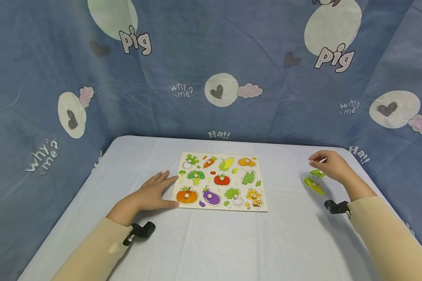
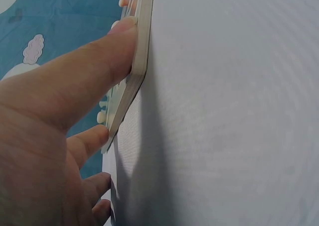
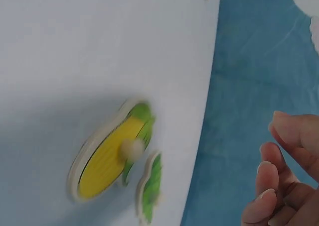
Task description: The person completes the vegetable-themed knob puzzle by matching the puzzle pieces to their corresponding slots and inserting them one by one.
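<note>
A wooden vegetable puzzle board (image 1: pixel 207 178) lies flat on the table. My left hand (image 1: pixel 147 194) is at its left side, fingers spread. In the left wrist view its thumb (image 2: pixel 107 52) touches the board's edge (image 2: pixel 144 42). My right hand (image 1: pixel 332 166) hovers at the table's right side with loosely bent fingers and nothing between them. Below it lie a corn puzzle piece (image 1: pixel 314 186) and a green pea-pod puzzle piece (image 1: pixel 318 173). Both pieces show a small knob in the right wrist view, slightly blurred. On the board, the corn and pea-pod pictures show no knob.
Knobbed pieces such as the tomato (image 1: pixel 222 180), eggplant (image 1: pixel 211 196) and pumpkin (image 1: pixel 187 195) sit in the board. A white cloth covers the table (image 1: pixel 218 242). Behind it hangs a blue patterned curtain (image 1: pixel 183 117). A black wrist camera (image 1: pixel 143 230) is on each forearm.
</note>
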`<state>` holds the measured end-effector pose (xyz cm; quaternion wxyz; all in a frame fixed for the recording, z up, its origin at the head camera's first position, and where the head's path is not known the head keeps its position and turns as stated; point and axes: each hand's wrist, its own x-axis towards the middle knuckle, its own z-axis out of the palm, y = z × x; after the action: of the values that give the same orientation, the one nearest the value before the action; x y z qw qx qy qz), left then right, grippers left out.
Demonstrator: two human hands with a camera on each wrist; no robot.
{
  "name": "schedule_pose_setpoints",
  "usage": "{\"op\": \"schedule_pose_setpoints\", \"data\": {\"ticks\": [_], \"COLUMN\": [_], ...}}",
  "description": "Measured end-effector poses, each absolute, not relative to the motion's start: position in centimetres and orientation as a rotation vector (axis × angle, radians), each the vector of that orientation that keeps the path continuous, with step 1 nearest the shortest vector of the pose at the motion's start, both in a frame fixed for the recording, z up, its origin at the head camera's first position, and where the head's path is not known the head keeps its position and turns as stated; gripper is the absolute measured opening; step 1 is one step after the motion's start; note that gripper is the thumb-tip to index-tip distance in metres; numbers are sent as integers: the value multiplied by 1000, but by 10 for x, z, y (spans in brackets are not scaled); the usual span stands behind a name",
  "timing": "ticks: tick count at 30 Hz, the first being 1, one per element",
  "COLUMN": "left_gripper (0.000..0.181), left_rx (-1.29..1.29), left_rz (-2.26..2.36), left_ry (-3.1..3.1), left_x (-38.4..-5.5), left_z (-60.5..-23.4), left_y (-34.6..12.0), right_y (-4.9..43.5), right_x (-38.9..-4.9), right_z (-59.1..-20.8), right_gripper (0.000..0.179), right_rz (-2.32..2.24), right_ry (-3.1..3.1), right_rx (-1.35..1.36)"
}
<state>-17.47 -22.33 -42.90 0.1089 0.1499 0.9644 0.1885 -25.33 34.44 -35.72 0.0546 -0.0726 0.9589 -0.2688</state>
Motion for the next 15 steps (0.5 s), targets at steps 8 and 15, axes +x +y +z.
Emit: {"op": "schedule_pose_setpoints", "data": {"ticks": [8,15], "left_gripper": [103,102], "left_rx": [433,434], "left_rz": [545,550], "left_ry": [2835,2832], "left_x": [-175,-174], "left_z": [-429,-428], "left_y": [-222,-221], "right_y": [371,389], "right_x": [-257,-261], "right_z": [-372,-389], "right_gripper": [28,30], "right_rz": [-816,-881], "right_ry": [2931,2884], "right_rx": [-139,-27]}}
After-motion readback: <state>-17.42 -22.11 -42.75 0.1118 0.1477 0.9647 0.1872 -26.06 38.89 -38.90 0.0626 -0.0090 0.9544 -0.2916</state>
